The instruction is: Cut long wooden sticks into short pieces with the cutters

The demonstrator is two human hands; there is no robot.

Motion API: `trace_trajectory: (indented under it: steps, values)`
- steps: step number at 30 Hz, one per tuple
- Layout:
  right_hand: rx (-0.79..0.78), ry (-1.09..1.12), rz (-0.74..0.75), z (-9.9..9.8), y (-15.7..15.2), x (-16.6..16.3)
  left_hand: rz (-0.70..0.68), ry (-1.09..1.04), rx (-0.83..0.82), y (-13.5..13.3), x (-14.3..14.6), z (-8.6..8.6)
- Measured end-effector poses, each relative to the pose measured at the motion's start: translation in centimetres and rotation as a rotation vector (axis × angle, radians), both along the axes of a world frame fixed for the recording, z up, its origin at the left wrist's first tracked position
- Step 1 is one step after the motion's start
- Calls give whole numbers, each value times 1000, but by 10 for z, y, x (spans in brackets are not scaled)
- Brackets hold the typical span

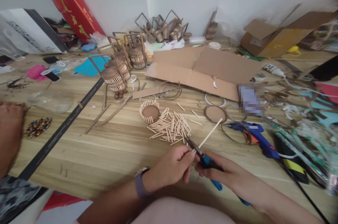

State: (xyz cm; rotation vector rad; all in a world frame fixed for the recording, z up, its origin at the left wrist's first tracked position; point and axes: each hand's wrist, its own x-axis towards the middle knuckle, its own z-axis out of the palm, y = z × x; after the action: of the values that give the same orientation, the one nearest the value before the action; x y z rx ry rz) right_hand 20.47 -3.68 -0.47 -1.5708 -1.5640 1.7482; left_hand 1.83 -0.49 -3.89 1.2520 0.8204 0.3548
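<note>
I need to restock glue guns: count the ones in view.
1. The blue glue gun lies on the floor, right of the pile of cut sticks and beyond the right hand holding cutters. Clutter at right may hide others.

Gold characters printed down the red box [75,7] leaning against the wall, too blurred to read. Dark lettering along the white box [29,32] at far left, also unreadable. A pixelated patch [251,98] on the floor, nothing legible there. No other label, brand or number readable.
</note>
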Motion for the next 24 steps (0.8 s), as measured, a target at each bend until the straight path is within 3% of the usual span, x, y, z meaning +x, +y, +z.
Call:
trace_trajectory:
  steps: [16, 21, 24]
  values:
    - [192, -127, 24, -10, -1, -4, 26, 33, 62, 0, -1, 4]
    - [187, -132, 63, -4, 3, 4, 189, -5, 119, 7, -5, 5]
    - [360, -362, -23, -7, 3, 8, 269, 82, 171, 11, -7, 8]
